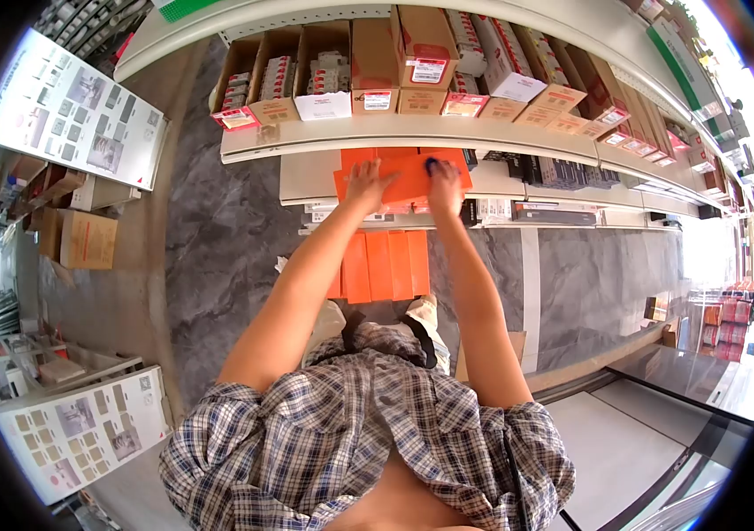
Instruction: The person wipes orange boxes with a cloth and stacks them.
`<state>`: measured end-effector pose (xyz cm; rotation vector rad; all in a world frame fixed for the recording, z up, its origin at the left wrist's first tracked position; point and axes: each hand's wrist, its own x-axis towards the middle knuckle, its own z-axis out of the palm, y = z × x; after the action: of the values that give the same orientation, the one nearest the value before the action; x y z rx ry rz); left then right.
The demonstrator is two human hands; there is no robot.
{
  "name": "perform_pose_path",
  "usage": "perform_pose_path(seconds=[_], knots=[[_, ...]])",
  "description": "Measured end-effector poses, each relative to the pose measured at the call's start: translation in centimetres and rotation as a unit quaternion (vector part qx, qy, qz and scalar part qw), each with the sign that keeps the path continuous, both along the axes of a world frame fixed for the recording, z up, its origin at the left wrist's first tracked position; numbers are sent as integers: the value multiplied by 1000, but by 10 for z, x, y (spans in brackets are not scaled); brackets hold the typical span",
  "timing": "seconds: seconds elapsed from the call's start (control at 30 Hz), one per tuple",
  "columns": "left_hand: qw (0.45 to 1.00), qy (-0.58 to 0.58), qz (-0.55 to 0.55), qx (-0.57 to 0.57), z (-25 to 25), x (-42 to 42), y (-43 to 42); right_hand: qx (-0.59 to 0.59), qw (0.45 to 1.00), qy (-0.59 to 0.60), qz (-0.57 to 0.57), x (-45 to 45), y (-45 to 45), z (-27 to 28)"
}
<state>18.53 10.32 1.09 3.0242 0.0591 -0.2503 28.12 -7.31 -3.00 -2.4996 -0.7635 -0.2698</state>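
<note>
Both my arms reach forward to a shelf under the white ledge. My left hand [366, 183] lies on the left part of a flat orange box [408, 181], its fingers spread. At the right end of that box is my right hand [445, 188], with its fingers closed around a small dark blue thing [432, 165] pressed to the orange surface; its kind is too small to make out. More orange shows behind and under this box. Below my hands, several orange boxes [379, 265] stand side by side on the floor in front of my feet.
Above my hands, a white shelf [324, 133] carries open cardboard boxes [377, 75] of small packed parts. Dark packages [562, 173] lie on the lower shelf to the right. Display boards [76, 111] stand at the left, near a cardboard carton [88, 239]. A glass-topped counter [686, 380] is at the right.
</note>
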Motion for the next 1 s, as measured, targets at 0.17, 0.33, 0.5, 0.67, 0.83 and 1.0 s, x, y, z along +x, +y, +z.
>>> perform_pose_path(seconds=[0.17, 0.33, 0.5, 0.67, 0.83, 1.0], knots=[[997, -57, -39, 43, -27, -1, 7, 3, 992, -6, 128, -60, -2, 16], [977, -149, -34, 151, -39, -18, 25, -4, 998, 16, -55, -19, -42, 20], [995, -65, 62, -33, -4, -67, 53, 18, 995, -16, -94, -21, -36, 4], [972, -73, 95, -202, -31, -77, 73, -29, 992, -15, -120, -31, -11, 9], [962, -83, 97, -240, -26, -78, 72, 2, 1000, -8, 5, -87, 54, 2], [960, -122, 82, -237, -53, -75, 79, 2, 984, 11, 180, -132, 96, 16]])
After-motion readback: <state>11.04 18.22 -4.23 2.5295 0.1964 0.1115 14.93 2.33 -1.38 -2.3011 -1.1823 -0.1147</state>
